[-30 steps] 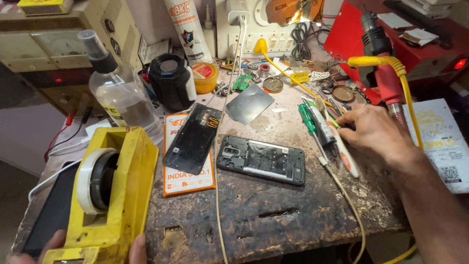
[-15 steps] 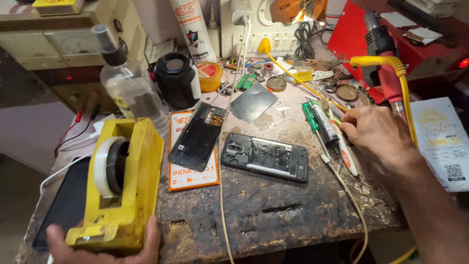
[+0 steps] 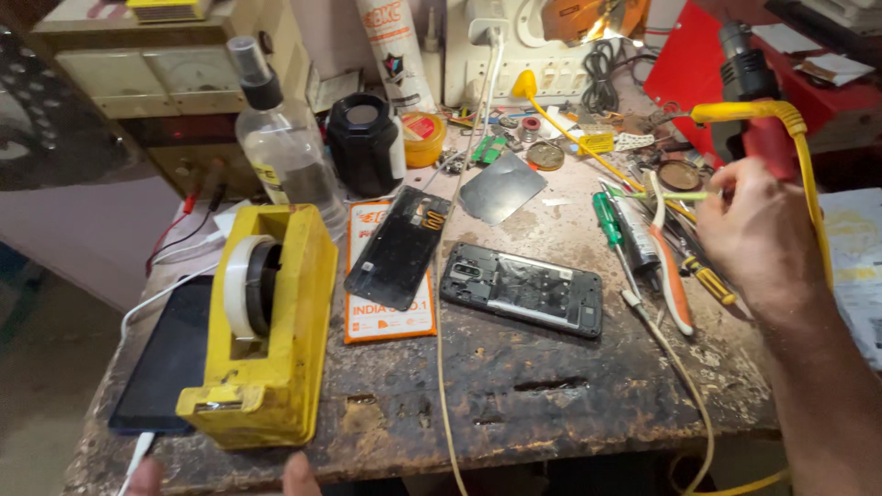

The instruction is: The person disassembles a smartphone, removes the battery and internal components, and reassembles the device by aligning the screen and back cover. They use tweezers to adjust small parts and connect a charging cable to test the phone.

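Observation:
A yellow tape dispenser (image 3: 285, 340) with a white roll stands at the bench's front left. Only the fingertips of my left hand (image 3: 299, 475) show below it at the bottom edge, apart from its base and holding nothing. My right hand (image 3: 758, 234) hovers over the tools at the right, pinching a thin pale-green tool (image 3: 666, 196) that points left. An opened phone body (image 3: 519, 289) lies in the middle of the bench. Its black back cover (image 3: 400, 248) rests on an orange card (image 3: 390, 321).
A dark phone (image 3: 165, 358) on a white cable lies left of the dispenser. Behind stand a spray bottle (image 3: 285, 156), a black jar (image 3: 363, 142) and a metal plate (image 3: 501, 188). Screwdrivers (image 3: 606, 216), a red heat gun (image 3: 749, 92) and a yellow cable (image 3: 799, 156) crowd the right.
My left hand set the tape dispenser down on the bench and drew back to the front edge. My right hand rose from the tools with a thin tool pinched in it.

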